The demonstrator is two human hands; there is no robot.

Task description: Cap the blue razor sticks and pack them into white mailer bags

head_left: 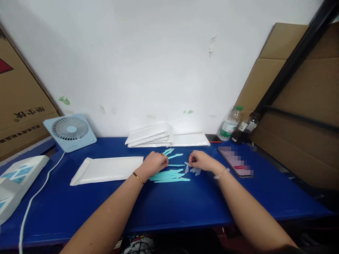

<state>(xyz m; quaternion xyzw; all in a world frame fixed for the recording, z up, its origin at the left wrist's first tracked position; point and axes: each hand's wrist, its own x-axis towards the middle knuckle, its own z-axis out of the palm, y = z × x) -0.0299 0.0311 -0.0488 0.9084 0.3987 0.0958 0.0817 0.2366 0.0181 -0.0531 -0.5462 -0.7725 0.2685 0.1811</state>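
Observation:
My left hand [155, 162] is closed, its fingers around the handle of a teal eyebrow razor [176, 156] whose head points right. Below it, several more teal razors [171, 175] lie in a loose pile on the blue table [169, 204], and others stick out behind the hand. My right hand [202, 161] is pinched, with a small translucent plastic cap [186, 168] at its fingertips. A few more clear caps [196, 171] lie just under that hand. A gap separates the two hands.
A white padded envelope [111, 169] lies left of the hands; more envelopes [149, 135] are stacked by the wall. A blue fan [71, 131] and a white power strip [21, 178] stand left. Bottles [230, 127] and a phone [235, 162] are at right.

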